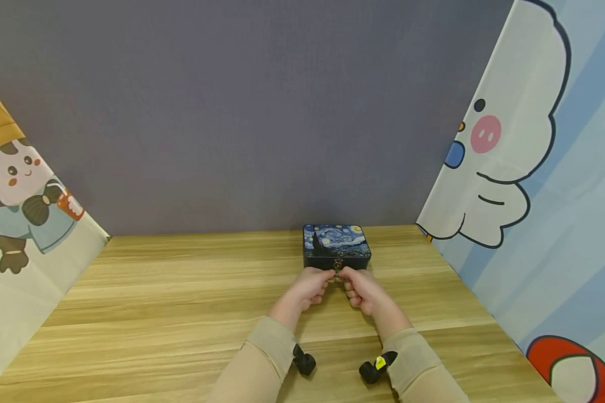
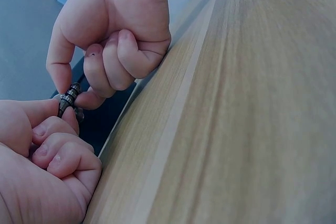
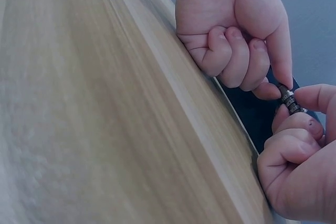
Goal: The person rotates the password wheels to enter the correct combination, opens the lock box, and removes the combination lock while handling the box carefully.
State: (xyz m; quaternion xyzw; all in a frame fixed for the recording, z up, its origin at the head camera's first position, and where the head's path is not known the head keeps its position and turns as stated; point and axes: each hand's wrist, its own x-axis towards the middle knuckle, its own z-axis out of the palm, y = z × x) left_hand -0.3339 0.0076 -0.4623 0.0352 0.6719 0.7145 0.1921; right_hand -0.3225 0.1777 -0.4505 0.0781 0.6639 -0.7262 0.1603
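A small box (image 1: 336,240) with a blue swirling night-sky picture on its lid stands lidded against the back wall, a metal clasp (image 1: 338,263) on its dark front. At the clasp is a small combination padlock (image 2: 69,97) with a row of ringed number dials. From one end my left hand (image 1: 310,288) pinches it between thumb and forefinger, the other fingers curled into the palm. On the opposite end, my right hand (image 1: 365,290) pinches it the same way. Both wrist views show the padlock (image 3: 290,99) between the fingertips; the fingers partly cover it.
Under the hands lies a wood-grain table (image 1: 181,313). A grey panel (image 1: 206,112) rises behind the box. Printed cartoon sheets flank the table, one on the left (image 1: 25,291) and one on the right (image 1: 575,252). Black wrist mounts (image 1: 305,362) sit at the cuffs.
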